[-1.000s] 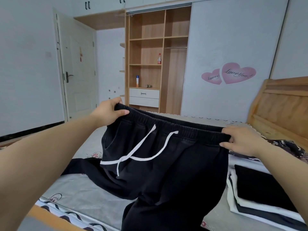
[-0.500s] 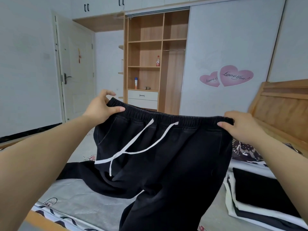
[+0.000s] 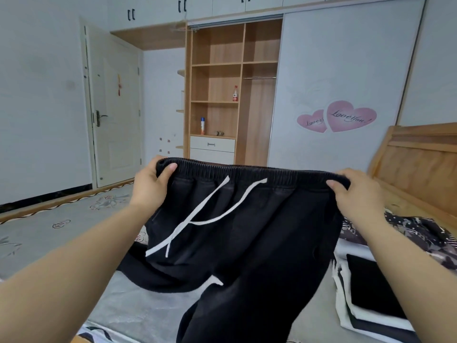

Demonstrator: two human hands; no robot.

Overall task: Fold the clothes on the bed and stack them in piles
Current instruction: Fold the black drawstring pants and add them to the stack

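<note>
Left hand (image 3: 150, 188) and right hand (image 3: 356, 194) pinch black trousers' (image 3: 247, 231) waistband taut; aligned legs should fold cleanly beside the four-o'clock pile (image 3: 371, 305).

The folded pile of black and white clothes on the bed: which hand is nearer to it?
Right. The right hand grips the waistband of the black trousers above the folded pile; the left hand grips the waistband's far end.

We have one head-worn wide-angle view, looking forward and slightly down across the bed (image 3: 138, 308) toward the open wardrobe (image 3: 222, 95), hands close
</note>
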